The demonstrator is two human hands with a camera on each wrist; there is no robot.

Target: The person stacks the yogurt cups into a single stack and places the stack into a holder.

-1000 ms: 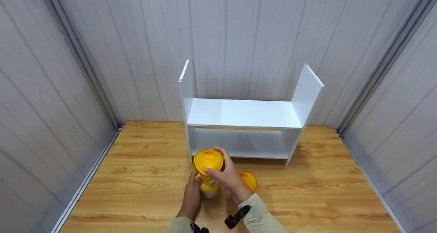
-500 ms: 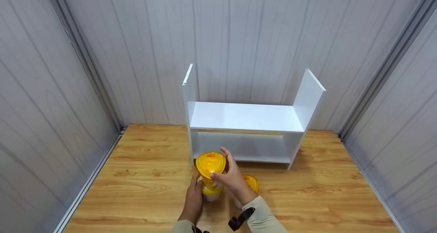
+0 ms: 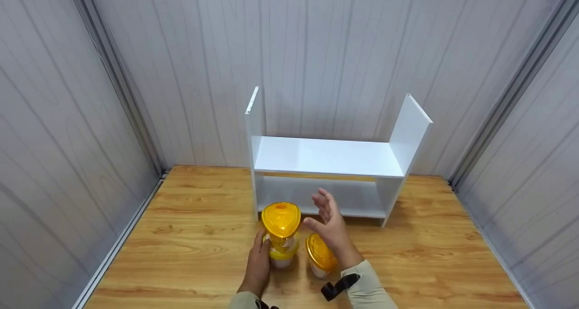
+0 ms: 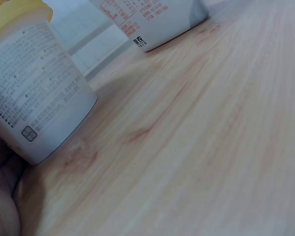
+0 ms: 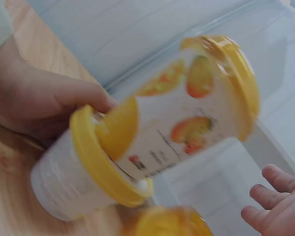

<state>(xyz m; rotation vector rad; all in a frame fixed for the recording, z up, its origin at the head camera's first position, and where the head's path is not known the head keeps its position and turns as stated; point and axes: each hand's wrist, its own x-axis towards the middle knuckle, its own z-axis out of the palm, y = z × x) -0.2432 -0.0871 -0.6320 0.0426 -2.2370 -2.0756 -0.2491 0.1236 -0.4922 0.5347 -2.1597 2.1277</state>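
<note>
Two lidded cups stand stacked on the table. The upper cup (image 5: 160, 123) carries mango pictures and a yellow lid (image 3: 281, 219); its base sits on the yellow top of the white lower cup (image 3: 281, 260). My left hand (image 3: 258, 260) holds the lower cup from the left, thumb near the join of the two in the right wrist view, its other fingers mostly hidden. My right hand (image 3: 334, 227) is off to the right of the stack, fingers spread and holding nothing. Below it stands a third cup (image 3: 320, 254) with a yellow lid, partly covered by the right forearm.
A white two-tier shelf (image 3: 330, 157) with tall side panels stands behind the cups. The wooden tabletop (image 3: 190, 227) is bounded by pale panel walls (image 3: 325, 60) at the back and sides.
My right hand has let go of the upper cup and moved away to the right, showing more of the third cup. The left hand stays beside the stack. The head view shifts slightly.
</note>
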